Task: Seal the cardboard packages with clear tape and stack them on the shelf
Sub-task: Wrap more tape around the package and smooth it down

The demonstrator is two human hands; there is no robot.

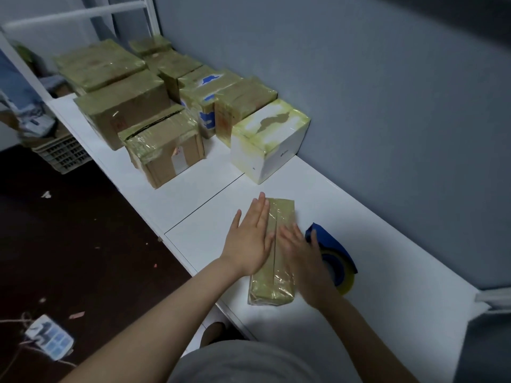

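A person presses both palms onto a small cardboard package (272,288) lying flat on the near end of a white shelf (373,217), against a grey wall. The left hand (253,236) lies flat along the package's left half, fingers straight and close together. The right hand (301,261) is blurred, but it looks spread flat over the right half, with its thumb just beside a blue tape dispenser (336,255) that rests on the shelf next to the package.

Glossy tape already covers the package, so this appears to be the smoothing-down stage of sealing. The next move would probably call for a grip on both sides, a lift, and a place among the others farther along the shelf.

The count is one package under the hands, one tape dispenser with a clear roll, and at least nine sealed boxes (124,114) grouped at the far end. The nearest of these is a white box (269,139). Those at the back overlap, so the exact tally is unsure. On the dark floor are one plastic crate (62,154) and one power strip (49,337).
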